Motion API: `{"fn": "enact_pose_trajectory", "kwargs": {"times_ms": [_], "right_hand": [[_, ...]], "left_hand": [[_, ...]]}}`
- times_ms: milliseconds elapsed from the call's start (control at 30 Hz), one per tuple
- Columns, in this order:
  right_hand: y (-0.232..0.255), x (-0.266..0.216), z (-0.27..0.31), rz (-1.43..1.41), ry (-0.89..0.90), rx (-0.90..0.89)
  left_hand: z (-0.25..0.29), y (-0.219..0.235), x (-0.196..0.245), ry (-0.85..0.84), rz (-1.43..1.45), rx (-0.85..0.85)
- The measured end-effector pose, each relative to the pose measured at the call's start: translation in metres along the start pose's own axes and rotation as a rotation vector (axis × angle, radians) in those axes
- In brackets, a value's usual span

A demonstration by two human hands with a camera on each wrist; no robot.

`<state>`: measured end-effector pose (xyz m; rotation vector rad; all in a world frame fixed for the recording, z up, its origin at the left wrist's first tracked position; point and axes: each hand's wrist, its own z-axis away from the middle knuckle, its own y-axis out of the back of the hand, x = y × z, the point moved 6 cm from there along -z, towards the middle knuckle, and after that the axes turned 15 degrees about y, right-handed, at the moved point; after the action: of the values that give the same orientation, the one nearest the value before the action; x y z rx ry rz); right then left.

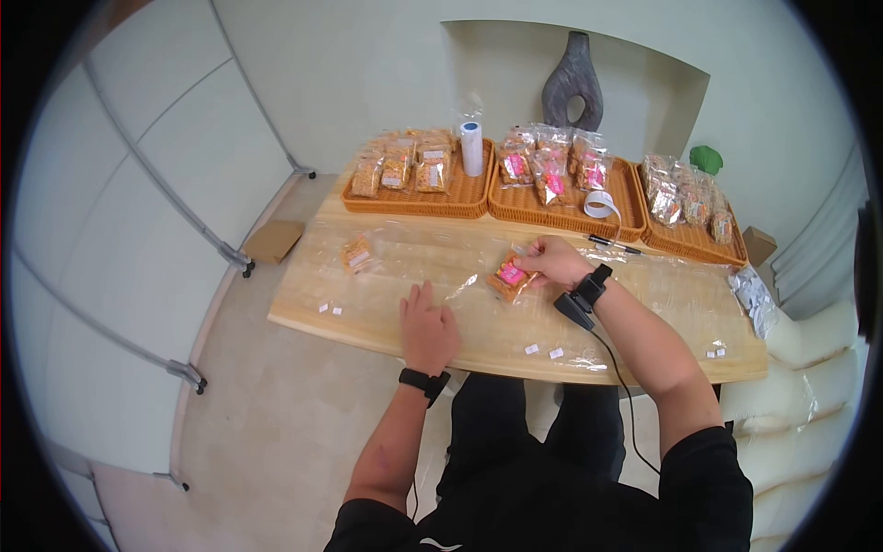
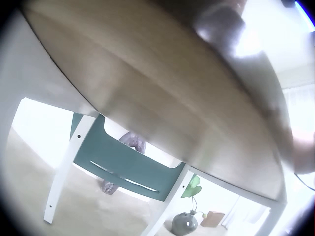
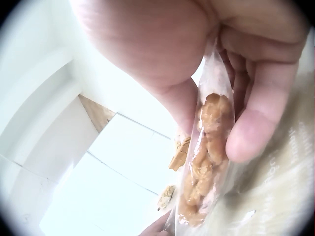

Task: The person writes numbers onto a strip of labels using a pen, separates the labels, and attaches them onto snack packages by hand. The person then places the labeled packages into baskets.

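My right hand point(image 1: 556, 261) pinches a clear snack packet point(image 1: 509, 276) with a pink label between thumb and fingers, over the table point(image 1: 405, 248). In the right wrist view, the golden-brown pieces inside the packet point(image 3: 206, 157) show edge-on between thumb and fingers. To the left, my left hand point(image 1: 429, 333) is at the front of the tabletop, fingers extended and nothing in its grasp. Farther left, a second snack packet point(image 1: 357, 255) with a white label lies on the table. The left wrist view mostly shows the table's underside.
Three wicker trays stand along the back: a left one point(image 1: 418, 208), a middle one point(image 1: 561, 217) and a right one point(image 1: 699, 248), all with packets. A white roll point(image 1: 471, 149), a tape roll point(image 1: 601, 204), a pen point(image 1: 613, 244) and small white labels point(image 1: 544, 350) are nearby.
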<state>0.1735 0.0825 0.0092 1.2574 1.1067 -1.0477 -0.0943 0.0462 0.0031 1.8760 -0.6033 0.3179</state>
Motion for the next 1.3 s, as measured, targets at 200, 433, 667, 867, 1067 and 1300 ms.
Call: {"fn": "enact_pose_trajectory", "kwargs": {"times_ms": [200,433,667,867,1067,1300], "right_hand": [[-0.019,-0.004,-0.01,0.057,0.016,0.12],[-0.033,-0.008,-0.006,-0.185,-0.031,0.004],[0.064,-0.071,-0.046,0.864,0.36,0.191],[0.094,-0.063,-0.104,1.473,0.441,0.152],[0.096,-0.051,-0.122,1.587,0.332,0.002],[0.091,-0.067,-0.113,1.608,0.404,0.076]], "left_hand": [[-0.004,-0.003,-0.014,0.112,0.222,-0.058],[0.001,0.004,-0.009,0.055,0.167,-0.048],[0.002,0.014,0.011,-0.033,0.048,0.026],[0.003,0.014,0.009,-0.03,0.024,0.028],[0.003,0.015,0.008,-0.031,0.052,0.027],[0.004,0.009,0.005,-0.075,0.006,0.078]]}}
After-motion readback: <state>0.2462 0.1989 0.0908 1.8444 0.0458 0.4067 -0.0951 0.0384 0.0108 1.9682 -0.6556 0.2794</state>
